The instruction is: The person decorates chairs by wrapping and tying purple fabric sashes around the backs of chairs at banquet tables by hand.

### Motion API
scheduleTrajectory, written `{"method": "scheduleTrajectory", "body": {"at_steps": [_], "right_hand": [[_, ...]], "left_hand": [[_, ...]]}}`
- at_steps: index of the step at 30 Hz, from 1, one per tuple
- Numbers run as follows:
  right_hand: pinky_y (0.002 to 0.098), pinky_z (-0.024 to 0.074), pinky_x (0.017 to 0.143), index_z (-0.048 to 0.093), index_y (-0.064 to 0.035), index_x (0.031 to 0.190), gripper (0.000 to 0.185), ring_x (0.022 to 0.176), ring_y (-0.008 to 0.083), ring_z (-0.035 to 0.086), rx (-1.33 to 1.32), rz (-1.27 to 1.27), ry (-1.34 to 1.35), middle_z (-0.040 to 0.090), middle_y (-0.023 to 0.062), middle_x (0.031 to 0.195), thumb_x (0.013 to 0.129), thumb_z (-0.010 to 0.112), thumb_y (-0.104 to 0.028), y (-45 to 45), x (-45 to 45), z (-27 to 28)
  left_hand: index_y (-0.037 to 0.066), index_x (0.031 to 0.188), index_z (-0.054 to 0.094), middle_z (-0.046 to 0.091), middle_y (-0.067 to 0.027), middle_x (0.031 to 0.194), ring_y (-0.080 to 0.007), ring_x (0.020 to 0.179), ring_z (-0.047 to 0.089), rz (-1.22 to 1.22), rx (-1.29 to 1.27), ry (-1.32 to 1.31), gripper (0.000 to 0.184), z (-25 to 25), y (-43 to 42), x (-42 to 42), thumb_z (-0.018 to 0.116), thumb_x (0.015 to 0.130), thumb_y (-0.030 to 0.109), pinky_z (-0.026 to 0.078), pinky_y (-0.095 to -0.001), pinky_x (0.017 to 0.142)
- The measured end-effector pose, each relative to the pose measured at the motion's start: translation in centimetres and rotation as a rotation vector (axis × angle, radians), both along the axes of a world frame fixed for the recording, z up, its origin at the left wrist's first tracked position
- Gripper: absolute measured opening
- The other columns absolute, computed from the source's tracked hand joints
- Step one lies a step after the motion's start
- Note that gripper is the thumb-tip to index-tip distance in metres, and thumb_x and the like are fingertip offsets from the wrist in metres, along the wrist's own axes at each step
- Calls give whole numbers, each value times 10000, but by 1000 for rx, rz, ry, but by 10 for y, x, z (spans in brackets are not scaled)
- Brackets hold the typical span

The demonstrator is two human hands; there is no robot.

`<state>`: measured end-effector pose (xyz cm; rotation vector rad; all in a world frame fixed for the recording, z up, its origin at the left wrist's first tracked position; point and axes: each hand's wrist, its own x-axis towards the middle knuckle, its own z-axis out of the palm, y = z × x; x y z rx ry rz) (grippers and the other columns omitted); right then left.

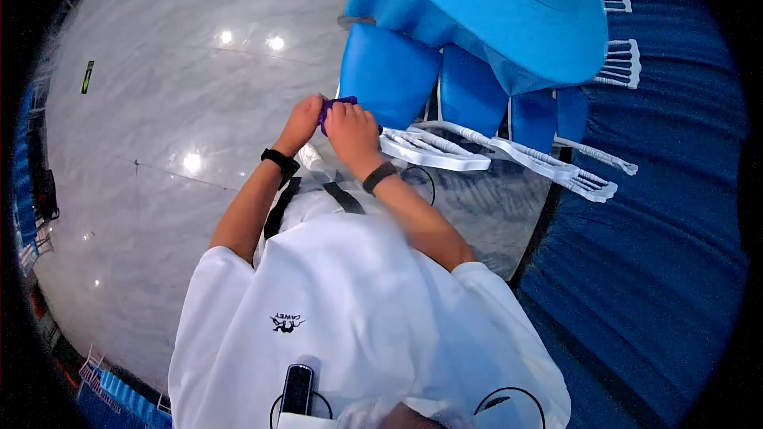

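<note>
A bunched purple cloth (323, 116) is gripped between both hands, in front of my body. My left hand (302, 125) is closed on its left side. Close beside it, my right hand (354, 133) has its fingers curled over the cloth from the right. Most of the cloth is hidden by the fingers. Just beyond the hands stands a white chair (445, 157) with a bright blue seat (389, 75). My right hand is near the edge of that seat.
More white chairs with blue seats (474, 94) line a round table (509, 12) draped in light blue cloth. Dark blue draped fabric (652, 270) runs along the right. Shiny grey marbled floor (159, 127) extends leftward, with a green floor sign (87, 77).
</note>
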<state>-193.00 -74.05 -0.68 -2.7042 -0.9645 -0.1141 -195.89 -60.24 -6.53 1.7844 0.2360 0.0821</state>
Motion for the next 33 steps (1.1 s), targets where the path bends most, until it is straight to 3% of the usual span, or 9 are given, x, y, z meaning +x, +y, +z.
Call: {"method": "scheduleTrajectory", "body": {"at_steps": [3, 4, 6, 7, 11, 15, 22, 27, 33], "right_hand": [[416, 481, 689, 571, -62, 906, 164, 809, 274, 612, 52, 5, 111, 630, 89, 827, 883, 552, -224, -16, -2, -2], [420, 479, 696, 573, -56, 924, 167, 822, 285, 609, 85, 3, 155, 632, 94, 849, 884, 550, -217, -23, -2, 3], [428, 479, 732, 579, -46, 941, 166, 848, 302, 602, 152, 23, 194, 633, 105, 876, 873, 562, -197, -46, -4, 13], [434, 476, 737, 561, -47, 901, 146, 853, 300, 598, 193, 51, 153, 625, 112, 862, 872, 566, -190, -58, -5, 12], [423, 477, 769, 563, -45, 890, 134, 865, 291, 592, 219, 96, 99, 622, 114, 875, 842, 592, -167, -85, -6, 13], [422, 481, 773, 584, -48, 911, 149, 878, 291, 594, 172, 120, 91, 633, 102, 885, 820, 603, -165, -110, -6, 16], [432, 455, 862, 599, -29, 988, 237, 997, 292, 564, 261, 72, 110, 621, 119, 992, 803, 635, -174, -196, -1, 15], [460, 417, 965, 607, -24, 1034, 232, 1047, 309, 567, 197, 18, 113, 622, 137, 1064, 828, 583, -128, -257, 11, 23], [460, 434, 943, 612, -17, 1050, 238, 1050, 329, 580, 245, -5, 128, 631, 156, 1061, 821, 577, -74, -318, 34, 17]], "left_hand": [[17, 835, 591, 650, -148, 909, -379, 876, 579, -38, 519, 149, 310, 32, -12, 4, 414, 938, 249, 461, -425, 732], [17, 835, 591, 650, -148, 909, -379, 876, 579, -39, 527, 152, 310, 37, -16, 4, 414, 938, 249, 461, -425, 732], [50, 876, 624, 637, -110, 885, -344, 888, 572, -202, 832, -85, 276, 45, -27, 6, 437, 932, 245, 451, -452, 735], [74, 874, 631, 641, -78, 883, -289, 915, 563, -186, 918, -115, 258, 52, -38, 4, 448, 926, 248, 421, -445, 778], [97, 801, 610, 615, -63, 810, -255, 873, 562, -98, 950, -203, 225, 57, -70, 2, 466, 906, 235, 361, -446, 864], [110, 804, 598, 601, -55, 822, -248, 877, 549, -51, 980, -211, 195, 59, -98, -3, 483, 891, 242, 367, -444, 856], [96, 843, 604, 610, -68, 829, -264, 855, 567, -162, 918, -169, 200, 67, -174, 0, 489, 887, 255, 386, -467, 833], [71, 886, 593, 606, -95, 842, -282, 830, 584, -395, 982, -199, 262, 82, -234, 13, 499, 897, 315, 425, -445, 714], [43, 1018, 591, 610, -116, 928, -288, 894, 579, -441, 855, -196, 307, 73, -274, 23, 510, 903, 315, 431, -427, 734]]}}
